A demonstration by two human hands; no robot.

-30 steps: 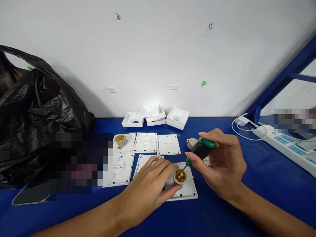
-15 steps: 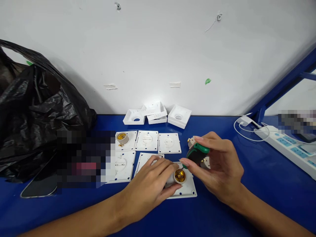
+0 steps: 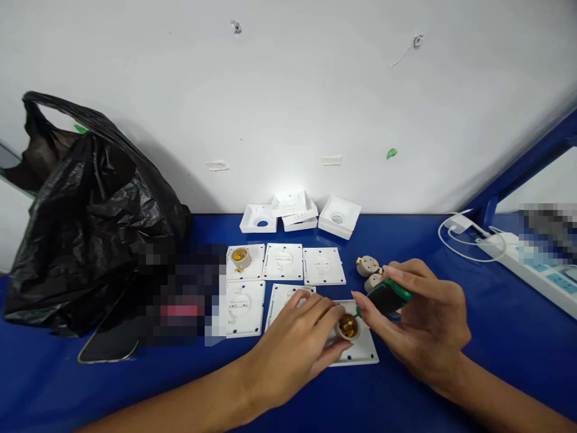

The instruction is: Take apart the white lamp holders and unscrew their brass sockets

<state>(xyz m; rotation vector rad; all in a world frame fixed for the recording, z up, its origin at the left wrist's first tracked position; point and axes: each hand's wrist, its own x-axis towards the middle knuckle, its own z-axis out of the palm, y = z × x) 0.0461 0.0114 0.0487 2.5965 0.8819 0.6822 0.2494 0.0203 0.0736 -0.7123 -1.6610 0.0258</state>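
Nearest, the left hand (image 3: pixel 295 346) pinches a small white lamp socket with a brass threaded core (image 3: pixel 348 326), fingers closed round its body, steadying it on a white square plastic base plate (image 3: pixel 360 355) that lies flat on the blue tabletop (image 3: pixel 496 319). The right hand (image 3: pixel 428 325) is wrapped shut on a stubby green-and-black screwdriver (image 3: pixel 385 297), its tip angled down into the socket's mouth. The socket looks light, rigid and somewhat brittle, best held by its plastic wall, clear of the brass. Just beyond lie two loose grey socket parts (image 3: pixel 368 267) and more white plates (image 3: pixel 283 263); farther back, white square covers (image 3: pixel 339 215) against the wall, a black plastic bag (image 3: pixel 90 210) to the left.
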